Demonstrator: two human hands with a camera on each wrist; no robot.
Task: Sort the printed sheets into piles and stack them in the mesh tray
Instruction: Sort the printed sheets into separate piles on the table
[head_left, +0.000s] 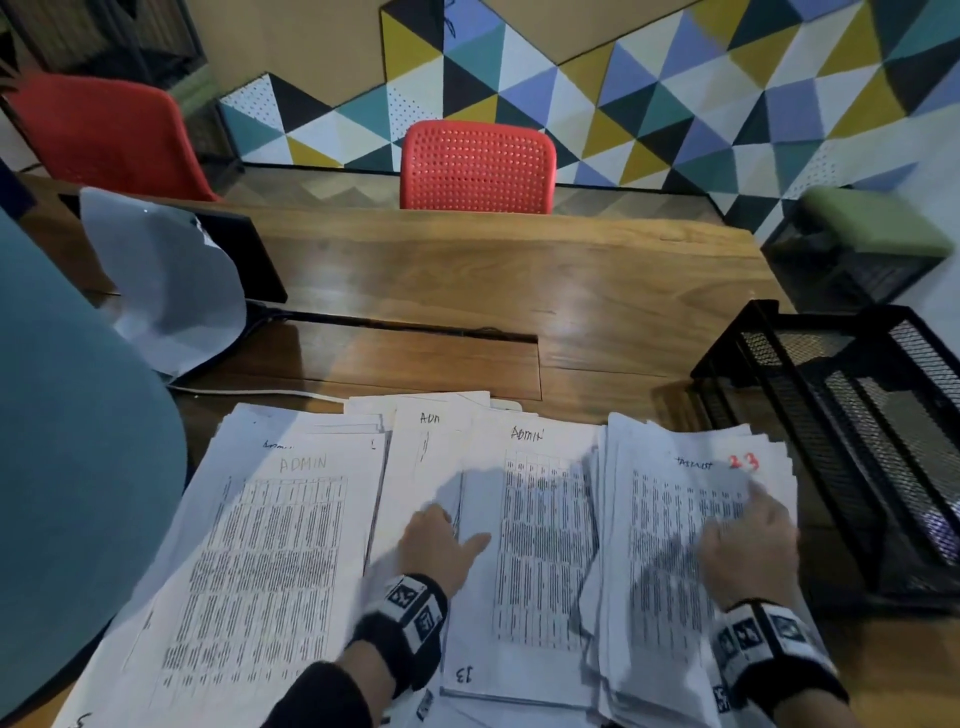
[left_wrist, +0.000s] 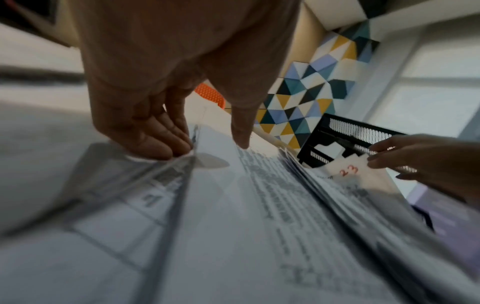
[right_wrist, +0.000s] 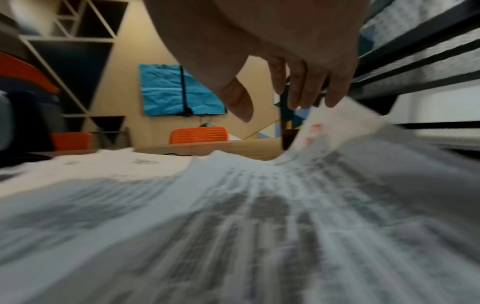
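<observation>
Now we see the left hand (head_left: 441, 545) pressing straight fingers on the middle pile (head_left: 540, 545) of printed sheets on the worktop (head_left: 467, 291). The right hand (head_left: 748, 551), fingers loose, lifts the "23" sheet (head_left: 691, 519) corner beside the mesh tray (head_left: 852, 441).

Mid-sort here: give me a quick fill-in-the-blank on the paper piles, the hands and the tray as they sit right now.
1. The number written in red on the top sheet of the right pile is ____.
2. The black mesh tray stands to the ____ of the piles.
3. The word handwritten at the top of the left pile is ____.
4. The right hand touches that red-numbered sheet while the left hand rests on the ____ pile.

Missing words: 23; right; ADMIN; middle
</observation>
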